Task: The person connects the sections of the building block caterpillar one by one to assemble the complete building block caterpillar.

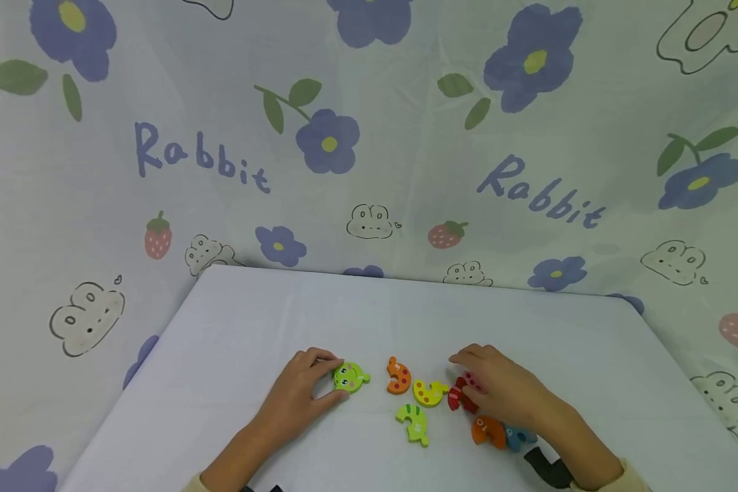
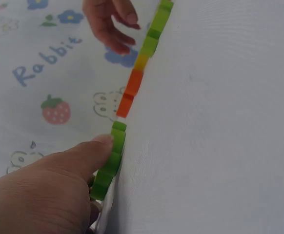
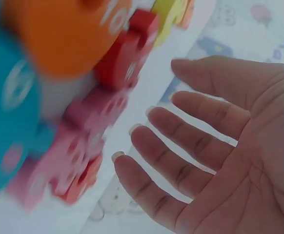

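In the head view, my left hand (image 1: 292,400) pinches a round green caterpillar-head puzzle piece (image 1: 349,378) with a smiling face, thumb on the near side. The left wrist view shows the thumb against the edge of this green head piece (image 2: 113,158). My right hand (image 1: 507,389) hovers over the pieces at right, partly covering a red piece (image 1: 454,398) and a pink one. Its fingers are spread and slightly bent, holding nothing, in the right wrist view. Between the hands lie an orange spotted piece (image 1: 402,380), a yellow piece (image 1: 429,398) and a green striped piece (image 1: 417,427).
Beside the right forearm lie an orange piece (image 1: 490,432) numbered 10 and a blue piece (image 1: 516,439). A black strap-like item (image 1: 547,469) shows at the right wrist. The white table (image 1: 270,307) ends at a patterned cloth (image 1: 406,178) behind it.
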